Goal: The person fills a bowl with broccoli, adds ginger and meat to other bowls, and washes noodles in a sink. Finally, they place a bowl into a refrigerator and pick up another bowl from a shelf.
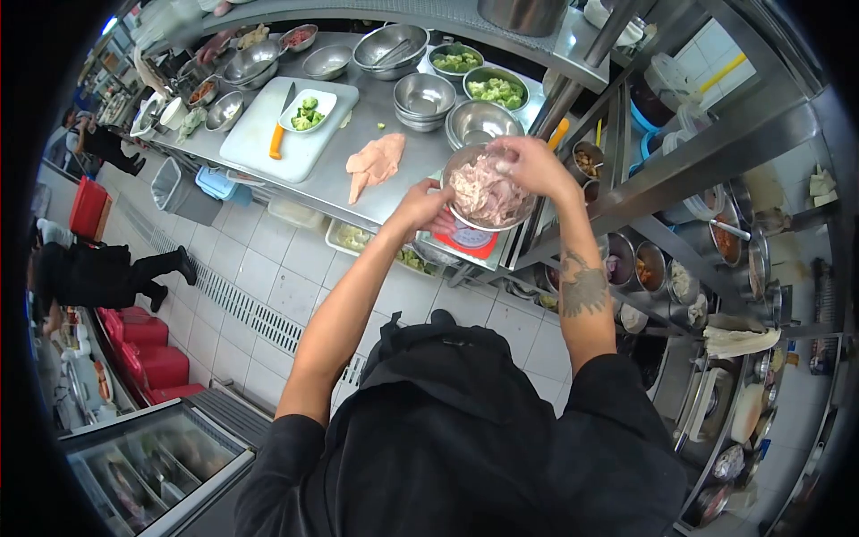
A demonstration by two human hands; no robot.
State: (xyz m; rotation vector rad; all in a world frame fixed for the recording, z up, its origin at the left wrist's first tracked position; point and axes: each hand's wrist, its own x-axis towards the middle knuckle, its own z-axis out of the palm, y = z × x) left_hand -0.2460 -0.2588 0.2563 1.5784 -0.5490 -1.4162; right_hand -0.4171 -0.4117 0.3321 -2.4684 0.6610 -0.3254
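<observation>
A metal bowl (467,222) full of pale raw meat strips (488,191), which look like chicken, sits over a red scale (487,248) near the counter's front edge. At the bowl's left rim, my left hand (422,208) has its fingers closed against the side. My right hand (531,168) reaches over the far right rim, fingertips curled down onto the meat. A flat piece of raw chicken (376,164) lies on the steel counter to the left. Beyond it, a white cutting board (243,143) carries an orange-handled knife (276,141) and a white dish (291,118) of broccoli.
Stacked metal bowls (423,97) and bowls of green vegetables (497,89) stand behind my hands. A steel shelf post (583,79) rises close by my right arm. Ingredient containers (650,268) line the right. Another person (107,264) stands at the left, beyond a floor drain (242,304).
</observation>
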